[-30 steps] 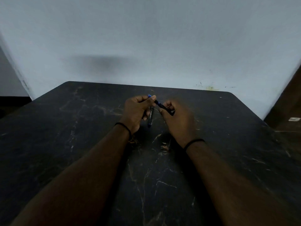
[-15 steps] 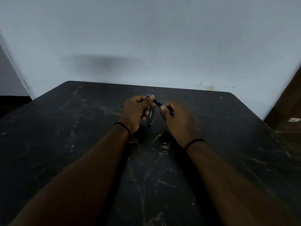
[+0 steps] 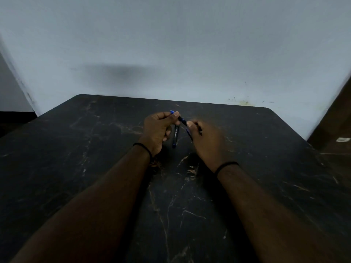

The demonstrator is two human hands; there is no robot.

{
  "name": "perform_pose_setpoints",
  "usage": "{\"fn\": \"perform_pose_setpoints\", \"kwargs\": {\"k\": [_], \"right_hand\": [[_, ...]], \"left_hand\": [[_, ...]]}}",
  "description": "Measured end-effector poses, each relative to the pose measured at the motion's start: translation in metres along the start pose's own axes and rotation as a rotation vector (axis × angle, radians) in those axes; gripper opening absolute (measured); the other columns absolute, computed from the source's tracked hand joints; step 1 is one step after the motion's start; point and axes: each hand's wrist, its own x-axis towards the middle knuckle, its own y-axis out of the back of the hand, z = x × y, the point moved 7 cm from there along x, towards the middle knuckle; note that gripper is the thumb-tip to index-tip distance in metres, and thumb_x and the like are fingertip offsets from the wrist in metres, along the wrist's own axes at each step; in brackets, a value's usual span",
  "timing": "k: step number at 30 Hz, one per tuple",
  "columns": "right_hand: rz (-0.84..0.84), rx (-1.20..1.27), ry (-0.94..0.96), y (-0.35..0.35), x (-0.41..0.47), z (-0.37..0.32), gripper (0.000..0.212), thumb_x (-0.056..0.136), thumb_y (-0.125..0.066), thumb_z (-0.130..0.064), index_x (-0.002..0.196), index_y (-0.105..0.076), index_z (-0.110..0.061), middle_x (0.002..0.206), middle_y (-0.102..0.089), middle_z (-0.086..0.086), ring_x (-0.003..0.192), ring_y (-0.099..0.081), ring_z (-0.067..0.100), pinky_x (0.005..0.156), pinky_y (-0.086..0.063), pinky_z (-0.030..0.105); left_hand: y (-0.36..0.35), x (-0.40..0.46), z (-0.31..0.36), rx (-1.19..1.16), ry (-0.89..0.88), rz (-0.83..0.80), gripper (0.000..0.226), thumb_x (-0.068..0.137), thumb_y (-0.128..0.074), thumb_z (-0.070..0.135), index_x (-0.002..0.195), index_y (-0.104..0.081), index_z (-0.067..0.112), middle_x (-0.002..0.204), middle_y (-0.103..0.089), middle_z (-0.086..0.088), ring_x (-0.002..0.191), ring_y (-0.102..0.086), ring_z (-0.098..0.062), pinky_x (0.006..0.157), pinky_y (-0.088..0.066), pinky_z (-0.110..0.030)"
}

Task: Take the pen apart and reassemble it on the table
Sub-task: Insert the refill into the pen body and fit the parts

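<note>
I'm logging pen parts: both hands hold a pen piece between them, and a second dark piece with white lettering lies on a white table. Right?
Not quite: the table is black with pale veining, not white, as the head view shows. The left hand and right hand do hold a pen piece; the lettered piece is there.

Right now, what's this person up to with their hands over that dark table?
A person is working on a pen above a black marble-look table. The left hand pinches one end of a dark pen piece with a blue tip, and the right hand grips its other end. Another dark pen part with white lettering hangs below the left hand. The pen looks partly taken apart; whether the pieces are coming apart or going together is unclear.
</note>
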Motion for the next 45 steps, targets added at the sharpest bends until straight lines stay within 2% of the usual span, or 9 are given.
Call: {"fn": "perform_pose_setpoints", "kwargs": {"k": [4, 12, 17, 23, 28, 33, 37, 41, 45], "right_hand": [[0.049, 0.074, -0.048, 0.000, 0.001, 0.010, 0.029, 0.081, -0.074, -0.036, 0.089, -0.047, -0.039, 0.078, -0.056, -0.018, 0.072, -0.056, 0.000, 0.062, -0.049, 0.029], [0.016, -0.019, -0.010, -0.001, 0.000, 0.004, 0.041, 0.089, -0.034, -0.063, 0.074, -0.053, -0.030, 0.066, -0.055, -0.012, 0.063, -0.052, 0.001, 0.058, -0.039, 0.027], [0.066, 0.058, -0.064, 0.001, 0.000, 0.011, 0.027, 0.080, -0.072, -0.036, 0.089, -0.047, -0.039, 0.074, -0.056, -0.017, 0.070, -0.056, 0.000, 0.061, -0.048, 0.031], [-0.008, -0.023, -0.002, -0.002, 0.001, 0.004, 0.040, 0.092, -0.040, -0.057, 0.081, -0.061, -0.025, 0.070, -0.060, -0.007, 0.068, -0.057, 0.011, 0.065, -0.048, 0.035], [0.032, 0.059, -0.051, -0.002, 0.001, 0.011, 0.026, 0.082, -0.075, -0.032, 0.090, -0.051, -0.039, 0.078, -0.055, -0.019, 0.073, -0.054, -0.005, 0.062, -0.044, 0.019], [0.005, 0.005, -0.028, -0.004, 0.002, 0.011, 0.015, 0.093, -0.057, -0.040, 0.082, -0.052, -0.031, 0.068, -0.057, -0.010, 0.066, -0.054, 0.005, 0.059, -0.044, 0.032], [-0.025, -0.043, 0.007, -0.005, 0.001, 0.003, 0.044, 0.092, -0.032, -0.059, 0.079, -0.056, -0.025, 0.068, -0.054, -0.009, 0.065, -0.053, 0.009, 0.061, -0.037, 0.029], [0.028, 0.070, -0.049, -0.002, 0.001, 0.007, 0.026, 0.082, -0.073, -0.038, 0.095, -0.051, -0.037, 0.080, -0.057, -0.015, 0.073, -0.056, 0.001, 0.062, -0.047, 0.026], [0.011, 0.000, -0.037, -0.001, 0.001, 0.008, 0.015, 0.087, -0.068, -0.034, 0.083, -0.054, -0.030, 0.073, -0.059, -0.011, 0.071, -0.057, 0.006, 0.063, -0.051, 0.034]], "left_hand": [[0.000, 0.001, -0.001, -0.001, -0.008, 0.004, 0.015, 0.093, -0.067, 0.019, 0.091, -0.071, 0.005, 0.072, -0.070, -0.002, 0.039, -0.037, -0.007, 0.034, -0.025, -0.017], [0.001, 0.000, 0.002, -0.013, -0.014, 0.015, 0.013, 0.093, -0.066, 0.016, 0.087, -0.071, 0.006, 0.071, -0.069, -0.002, 0.036, -0.036, -0.006, 0.033, -0.024, -0.017], [0.000, -0.002, 0.003, -0.018, -0.017, 0.010, 0.013, 0.094, -0.065, 0.016, 0.088, -0.070, 0.005, 0.070, -0.068, -0.002, 0.037, -0.036, -0.006, 0.033, -0.023, -0.017], [0.002, -0.002, 0.004, -0.010, -0.014, 0.019, 0.015, 0.094, -0.065, 0.016, 0.093, -0.069, 0.002, 0.072, -0.068, -0.003, 0.037, -0.036, -0.006, 0.033, -0.024, -0.018], [0.001, -0.002, 0.003, -0.002, -0.014, 0.016, 0.020, 0.094, -0.064, 0.016, 0.099, -0.069, -0.003, 0.074, -0.067, -0.005, 0.038, -0.036, -0.006, 0.033, -0.023, -0.018], [0.002, -0.001, 0.002, -0.009, -0.008, 0.022, 0.025, 0.095, -0.064, 0.016, 0.104, -0.068, -0.007, 0.071, -0.067, -0.002, 0.038, -0.036, -0.006, 0.033, -0.024, -0.017], [0.003, 0.001, 0.001, -0.024, -0.013, 0.026, 0.018, 0.094, -0.064, 0.015, 0.097, -0.069, -0.002, 0.070, -0.067, -0.002, 0.036, -0.035, -0.006, 0.033, -0.023, -0.016], [0.003, 0.003, -0.001, -0.029, -0.014, 0.019, 0.020, 0.094, -0.065, 0.016, 0.099, -0.069, -0.003, 0.070, -0.068, -0.003, 0.036, -0.036, -0.006, 0.033, -0.024, -0.016], [0.005, 0.004, -0.002, -0.034, -0.013, 0.019, 0.019, 0.094, -0.066, 0.017, 0.099, -0.070, -0.001, 0.068, -0.069, 0.000, 0.037, -0.036, -0.006, 0.033, -0.025, -0.017]]}}
